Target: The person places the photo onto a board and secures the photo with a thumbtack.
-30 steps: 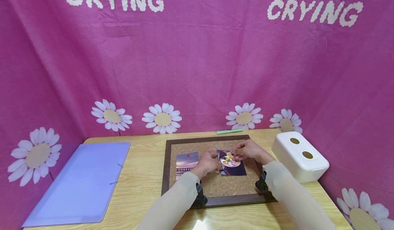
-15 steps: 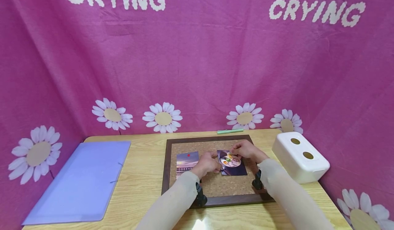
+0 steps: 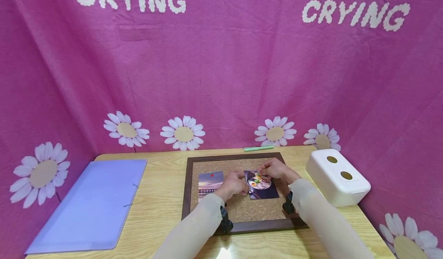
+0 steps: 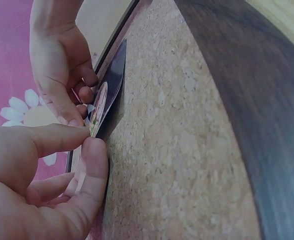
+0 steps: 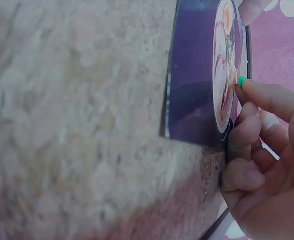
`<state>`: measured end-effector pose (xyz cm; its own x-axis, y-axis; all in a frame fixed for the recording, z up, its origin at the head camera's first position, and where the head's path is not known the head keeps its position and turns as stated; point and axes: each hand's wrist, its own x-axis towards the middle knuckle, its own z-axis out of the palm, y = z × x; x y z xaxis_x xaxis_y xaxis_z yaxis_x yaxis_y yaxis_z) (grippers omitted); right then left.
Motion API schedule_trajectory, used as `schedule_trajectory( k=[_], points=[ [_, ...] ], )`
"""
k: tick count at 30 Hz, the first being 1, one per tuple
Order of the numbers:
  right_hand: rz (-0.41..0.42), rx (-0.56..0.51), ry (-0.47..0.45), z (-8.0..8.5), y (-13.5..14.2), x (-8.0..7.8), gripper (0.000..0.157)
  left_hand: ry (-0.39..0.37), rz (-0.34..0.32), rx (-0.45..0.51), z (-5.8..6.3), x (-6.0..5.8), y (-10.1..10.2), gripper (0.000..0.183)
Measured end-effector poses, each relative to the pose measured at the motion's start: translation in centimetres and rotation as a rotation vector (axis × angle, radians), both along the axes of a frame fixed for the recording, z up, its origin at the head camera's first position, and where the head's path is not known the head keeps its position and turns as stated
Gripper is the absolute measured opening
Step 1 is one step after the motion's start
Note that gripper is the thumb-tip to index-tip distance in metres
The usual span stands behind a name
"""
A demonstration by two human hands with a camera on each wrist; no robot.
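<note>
A photo of a ramen bowl (image 3: 264, 193) lies over the cork board (image 3: 256, 209), its near edge lifted off the cork in the left wrist view. My left hand (image 3: 233, 184) pinches the photo's left edge between thumb and index finger. With thumb and index finger, my right hand (image 3: 277, 169) holds a green push pin (image 5: 242, 81) at the picture's upper part. Whether the pin's tip has pierced the photo is hidden. Left of it, a sunset photo (image 3: 207, 182) bears a red push pin (image 3: 212, 175) near its top; my left hand and wrist partly cover it.
A dark wooden frame (image 3: 189, 178) borders the board. To the right stands a white box (image 3: 337, 178) with two round holes on top. A green pen (image 3: 258, 148) lies behind the board. At the left rests a translucent blue folder (image 3: 93, 205) on the wooden table (image 3: 155, 197).
My right hand has shifted slightly left, toward the middle of the ramen photo's top edge. That photo has moved very slightly nearer to me. The left hand has stayed in place.
</note>
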<state>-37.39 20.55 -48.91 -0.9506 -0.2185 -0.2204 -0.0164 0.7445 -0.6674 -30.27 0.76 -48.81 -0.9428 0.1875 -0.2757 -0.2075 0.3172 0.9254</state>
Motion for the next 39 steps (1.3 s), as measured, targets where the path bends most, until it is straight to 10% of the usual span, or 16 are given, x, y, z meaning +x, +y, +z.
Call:
schedule_trajectory(
  k=[39],
  points=[
    [-0.182,0.001,-0.053,-0.15,-0.61,0.08,0.011,-0.022,-0.012,-0.016,0.38,0.19,-0.31,0.067]
  ],
)
